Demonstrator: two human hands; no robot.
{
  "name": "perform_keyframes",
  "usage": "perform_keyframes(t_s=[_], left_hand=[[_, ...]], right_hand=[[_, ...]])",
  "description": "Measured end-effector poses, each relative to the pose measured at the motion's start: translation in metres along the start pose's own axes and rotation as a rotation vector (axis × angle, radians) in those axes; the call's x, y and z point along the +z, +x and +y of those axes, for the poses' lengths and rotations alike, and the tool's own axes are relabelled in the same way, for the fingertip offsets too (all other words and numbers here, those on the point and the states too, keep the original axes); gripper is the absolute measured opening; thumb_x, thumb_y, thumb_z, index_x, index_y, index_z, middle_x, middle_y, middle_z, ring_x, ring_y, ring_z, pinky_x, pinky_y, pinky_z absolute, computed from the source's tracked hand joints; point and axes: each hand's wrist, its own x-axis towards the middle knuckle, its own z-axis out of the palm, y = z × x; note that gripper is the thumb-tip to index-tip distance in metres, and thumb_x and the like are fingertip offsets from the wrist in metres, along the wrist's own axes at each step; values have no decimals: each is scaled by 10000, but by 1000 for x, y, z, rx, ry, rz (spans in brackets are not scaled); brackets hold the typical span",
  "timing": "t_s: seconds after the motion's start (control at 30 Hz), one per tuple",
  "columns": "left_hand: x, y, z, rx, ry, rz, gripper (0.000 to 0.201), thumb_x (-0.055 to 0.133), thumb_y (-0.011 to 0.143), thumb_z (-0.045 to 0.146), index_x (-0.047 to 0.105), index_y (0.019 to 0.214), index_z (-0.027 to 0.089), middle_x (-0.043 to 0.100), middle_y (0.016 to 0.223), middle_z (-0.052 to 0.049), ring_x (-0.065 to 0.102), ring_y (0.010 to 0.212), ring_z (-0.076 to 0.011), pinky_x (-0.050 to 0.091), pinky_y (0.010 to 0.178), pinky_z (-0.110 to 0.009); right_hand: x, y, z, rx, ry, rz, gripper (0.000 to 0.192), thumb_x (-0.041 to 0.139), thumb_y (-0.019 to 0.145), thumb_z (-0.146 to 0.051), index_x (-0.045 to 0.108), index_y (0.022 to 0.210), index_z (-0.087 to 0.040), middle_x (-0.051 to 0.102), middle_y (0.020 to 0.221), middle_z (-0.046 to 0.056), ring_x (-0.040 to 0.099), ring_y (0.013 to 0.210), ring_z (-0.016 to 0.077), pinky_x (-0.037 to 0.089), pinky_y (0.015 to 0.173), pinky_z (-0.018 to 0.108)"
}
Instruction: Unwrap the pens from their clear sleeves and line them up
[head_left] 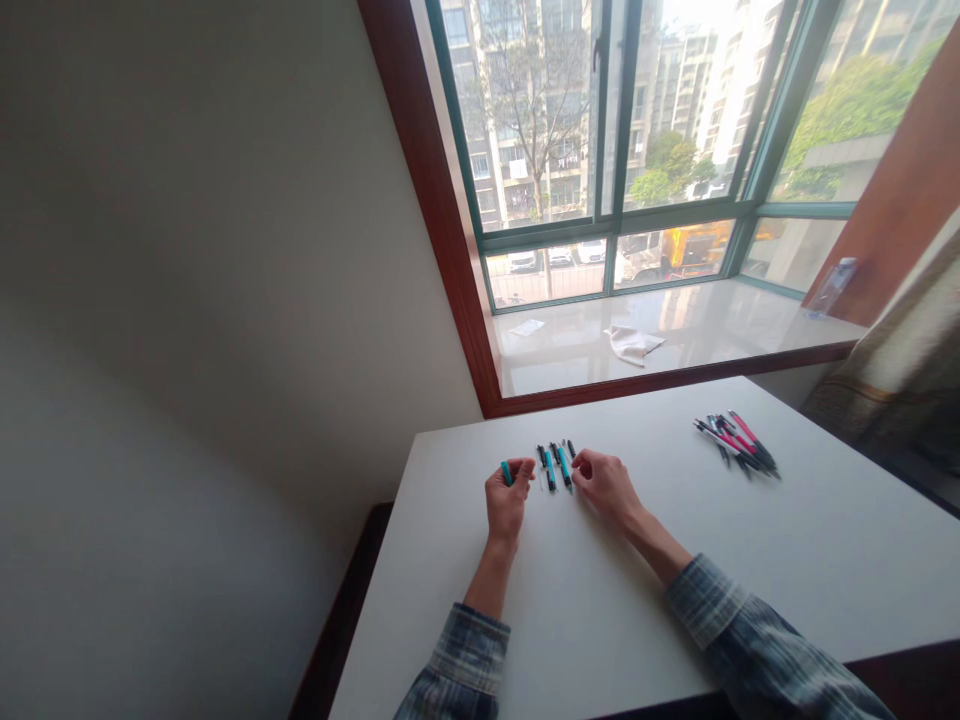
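Observation:
My left hand (507, 497) is closed around a short teal pen barrel (507, 473), whose end pokes out beside the thumb. Just right of it, a row of pen parts lies on the white table: teal-and-black barrels (550, 470), thin clear and dark pieces, and a small black piece (571, 448) at the row's far right. My right hand (602, 484) rests at the right side of this row with its fingers curled and pressed together. Whatever those fingertips hold, if anything, is hidden or too small to name.
A loose pile of pink, black and white pens (739, 445) lies toward the table's (600, 620) right side. Beyond the back edge, a windowsill holds a crumpled white cloth (634, 345) and a clear bottle (831, 289). A wall (225, 300) stands at left, a curtain (885, 370) at right.

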Motion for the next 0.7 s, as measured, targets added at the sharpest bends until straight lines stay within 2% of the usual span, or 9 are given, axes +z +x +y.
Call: perform_keyframes(t_s=[0.27, 0.43, 0.7], left_hand=[[-1, 0, 1, -6, 18, 2, 491, 860, 688, 579, 718, 822, 128, 589, 689, 8, 377, 540, -60, 303, 498, -210], [-2, 0, 1, -6, 25, -1, 482, 860, 696, 566, 723, 839, 127, 589, 693, 5, 368, 539, -59, 305, 499, -212], [-1, 0, 2, -3, 29, 1, 491, 860, 689, 575, 712, 814, 124, 581, 682, 9, 348, 530, -57, 272, 487, -213]], right_hand=[[-6, -3, 11, -30, 87, -9, 212, 550, 872, -292, 749, 878, -217, 740, 731, 23, 663, 659, 187, 457, 683, 287], [-15, -5, 21, -59, 42, -8, 236, 550, 865, -280, 778, 862, -218, 746, 812, 46, 665, 712, 198, 473, 730, 303], [-16, -8, 17, -83, 54, -87, 241, 570, 872, -280, 810, 861, -261, 722, 790, 25, 646, 696, 183, 458, 719, 286]])
